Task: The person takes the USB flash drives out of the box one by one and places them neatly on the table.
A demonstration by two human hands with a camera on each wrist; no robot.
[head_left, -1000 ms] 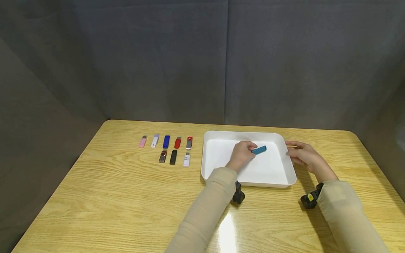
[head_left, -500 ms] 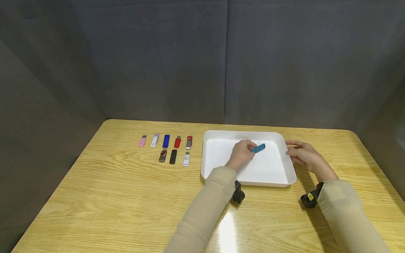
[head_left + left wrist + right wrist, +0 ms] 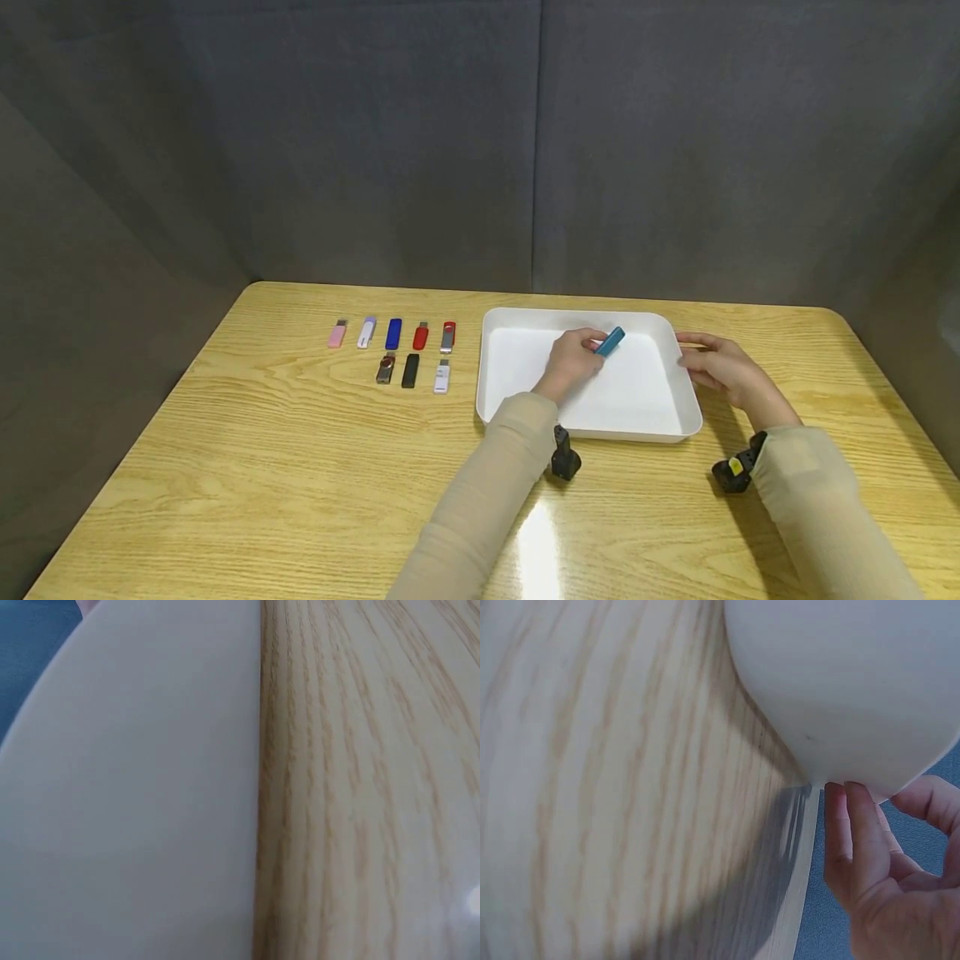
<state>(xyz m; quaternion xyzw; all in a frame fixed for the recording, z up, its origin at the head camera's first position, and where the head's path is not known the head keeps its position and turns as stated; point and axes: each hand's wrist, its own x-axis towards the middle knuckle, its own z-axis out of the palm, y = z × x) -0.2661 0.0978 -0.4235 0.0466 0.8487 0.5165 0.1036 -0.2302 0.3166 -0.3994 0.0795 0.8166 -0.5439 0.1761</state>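
Note:
In the head view my left hand (image 3: 573, 358) pinches a teal USB stick (image 3: 611, 341) over the white tray (image 3: 517, 429). The stick slants up and to the right, its lower end hidden by the fingers. At the tray's right side, my right hand (image 3: 723, 371) touches the wall with extended fingers. The right wrist view shows the fingertips of that hand (image 3: 900, 892) against the outside of the tray (image 3: 847, 690), with one digit near its rim. Only the tray's wall (image 3: 150, 780) fills most of the left wrist view; a sliver of skin shows at its top edge.
Left of the tray, several USB sticks lie in two rows on the wooden table (image 3: 262, 483). The back row includes a pink one (image 3: 337, 334), a blue one (image 3: 393, 334) and a red one (image 3: 421, 337). A black one (image 3: 410, 371) and a white one (image 3: 442, 377) lie in front.
The teal USB stick has turned in my left hand, its free end swinging up and slightly left. My right hand and the tray stay in place.

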